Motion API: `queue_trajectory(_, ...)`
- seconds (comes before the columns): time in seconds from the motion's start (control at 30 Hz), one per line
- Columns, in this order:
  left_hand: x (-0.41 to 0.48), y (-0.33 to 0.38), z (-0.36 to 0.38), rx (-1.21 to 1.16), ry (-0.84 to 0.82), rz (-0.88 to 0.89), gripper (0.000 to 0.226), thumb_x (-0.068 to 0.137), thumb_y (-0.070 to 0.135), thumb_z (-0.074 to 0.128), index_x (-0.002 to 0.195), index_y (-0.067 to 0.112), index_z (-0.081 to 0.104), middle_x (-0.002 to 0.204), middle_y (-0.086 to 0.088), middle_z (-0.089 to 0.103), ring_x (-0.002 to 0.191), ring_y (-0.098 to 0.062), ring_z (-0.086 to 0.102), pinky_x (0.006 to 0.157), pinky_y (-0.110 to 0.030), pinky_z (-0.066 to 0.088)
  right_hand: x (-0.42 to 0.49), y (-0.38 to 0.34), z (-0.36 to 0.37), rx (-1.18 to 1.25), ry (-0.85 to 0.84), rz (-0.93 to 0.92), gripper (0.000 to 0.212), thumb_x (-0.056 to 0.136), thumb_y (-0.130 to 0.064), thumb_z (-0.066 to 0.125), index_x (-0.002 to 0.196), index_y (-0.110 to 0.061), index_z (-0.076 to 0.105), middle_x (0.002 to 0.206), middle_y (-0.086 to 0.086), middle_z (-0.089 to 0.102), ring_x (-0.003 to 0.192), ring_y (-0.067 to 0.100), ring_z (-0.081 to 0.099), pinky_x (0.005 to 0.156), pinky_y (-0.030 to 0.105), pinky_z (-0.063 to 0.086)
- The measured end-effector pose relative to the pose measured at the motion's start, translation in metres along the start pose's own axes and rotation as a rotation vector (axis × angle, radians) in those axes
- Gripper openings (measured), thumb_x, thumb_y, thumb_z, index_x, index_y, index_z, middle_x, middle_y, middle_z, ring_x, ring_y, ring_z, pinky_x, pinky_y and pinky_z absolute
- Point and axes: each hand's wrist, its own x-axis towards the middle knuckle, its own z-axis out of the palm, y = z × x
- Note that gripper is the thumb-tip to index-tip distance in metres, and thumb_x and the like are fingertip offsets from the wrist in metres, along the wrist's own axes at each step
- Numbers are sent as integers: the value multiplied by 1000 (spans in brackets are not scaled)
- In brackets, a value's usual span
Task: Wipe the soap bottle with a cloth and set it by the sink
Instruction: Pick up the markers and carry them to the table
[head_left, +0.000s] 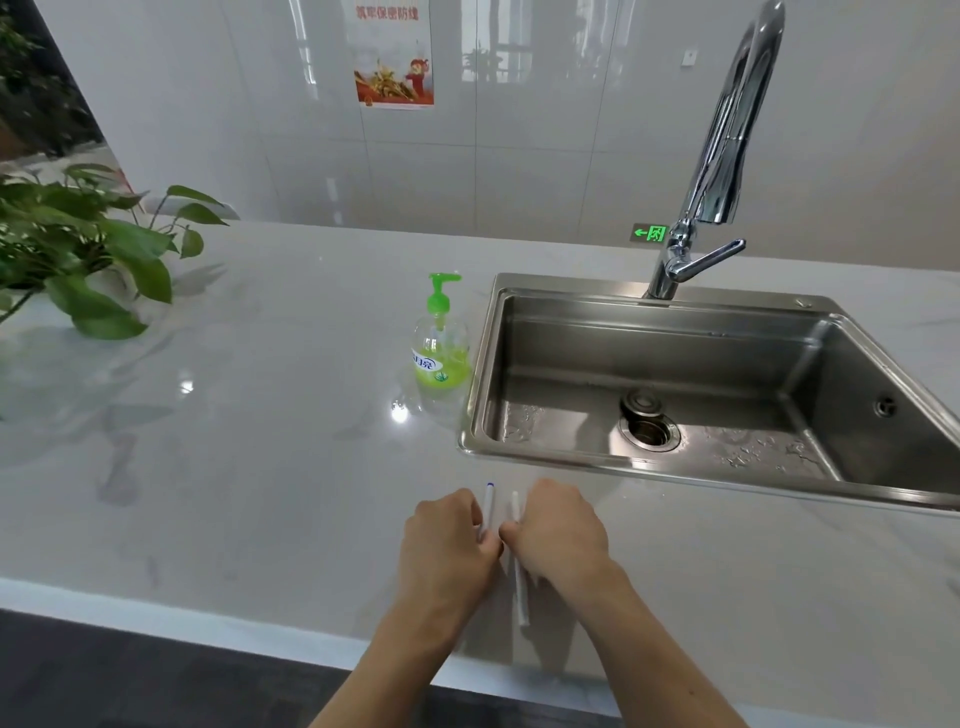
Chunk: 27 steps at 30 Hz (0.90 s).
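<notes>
The soap bottle (441, 353), clear with green liquid and a green pump, stands upright on the counter just left of the steel sink (480, 364). Near the counter's front edge my two hands are close together, about a forearm's length in front of the bottle. My left hand (447, 545) pinches a thin white piece with a blue tip (489, 499). My right hand (563, 535) is curled over a long thin white strip (521, 597) that reaches toward me. I cannot tell whether these are edges of a folded cloth.
A tall chrome faucet (722, 171) rises behind the sink, whose basin is wet around the drain (649, 428). A leafy green plant (78, 244) hangs over the counter at far left. The pale marble counter (234, 441) runs wide on the left; its front edge is by my forearms.
</notes>
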Motion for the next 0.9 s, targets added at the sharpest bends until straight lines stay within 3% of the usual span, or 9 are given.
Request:
queue_trajectory(0.13, 5, 2, 1, 177, -42, 39, 19, 86, 32, 58, 82, 16, 48, 95, -8, 68, 89, -31, 65, 63, -33, 38, 1, -2, -2, 6, -29, 18, 29, 83, -35, 64, 103, -13, 63, 117, 11, 70, 111, 34, 66, 73, 29, 41)
queue_trajectory(0.23, 11, 4, -1, 162, -50, 41, 20, 83, 30, 58, 77, 14, 47, 92, -11, 69, 87, -33, 65, 61, -34, 40, 1, -4, -5, 40, -55, 22, 19, 83, -33, 59, 77, -16, 53, 104, 13, 70, 100, 35, 67, 70, 28, 41)
queue_trajectory(0.3, 13, 3, -4, 61, -24, 48, 21, 81, 30, 62, 80, 9, 59, 86, -8, 72, 85, -31, 66, 67, -37, 49, 2, -6, -8, 95, -68, 24, 28, 82, -29, 57, 61, -13, 46, 80, 13, 66, 81, 34, 65, 65, 29, 45)
queue_trajectory(0.37, 15, 3, -12, -112, 39, 58, 15, 76, 26, 69, 80, 12, 69, 75, -2, 73, 76, -23, 68, 72, -38, 54, 4, -8, -14, 230, -74, 1, 28, 79, -23, 54, 57, -6, 56, 64, 13, 71, 63, 33, 70, 61, 34, 58)
queue_trajectory(0.47, 16, 8, -27, -323, 111, 81, 8, 74, 21, 77, 72, 16, 71, 59, 4, 68, 60, -13, 66, 61, -29, 54, 4, -18, -27, 472, -44, -34, 30, 82, -15, 54, 57, -5, 66, 49, 9, 71, 39, 17, 67, 44, 29, 57)
queue_trajectory(0.53, 16, 12, -37, -388, 144, 112, 12, 77, 25, 79, 70, 20, 70, 57, 6, 67, 55, -8, 63, 55, -21, 51, 2, -26, -34, 619, 7, -41, 26, 86, -14, 57, 61, -10, 64, 50, 5, 71, 42, 16, 70, 38, 22, 50)
queue_trajectory(0.67, 14, 17, -55, -488, 182, 145, 16, 82, 28, 78, 71, 28, 67, 61, 8, 69, 61, -7, 68, 56, -15, 52, -6, -37, -42, 841, 73, -88, 17, 86, -14, 64, 70, -10, 66, 61, 5, 70, 45, 12, 67, 44, 22, 51)
queue_trajectory(0.8, 10, 16, -66, -652, 147, 127, 7, 86, 22, 76, 80, 23, 72, 70, 7, 74, 60, -14, 73, 59, -36, 63, -18, -44, -42, 994, 97, -172, 20, 90, -18, 66, 72, -11, 68, 57, -2, 65, 48, 7, 60, 47, 19, 48)
queue_trajectory(0.9, 5, 17, -72, -704, 167, 137, 9, 90, 20, 73, 82, 25, 72, 74, 13, 75, 58, -11, 73, 57, -34, 63, -27, -51, -42, 1068, 96, -229, 19, 94, -18, 65, 77, -11, 71, 59, -3, 65, 50, 4, 59, 48, 15, 46)
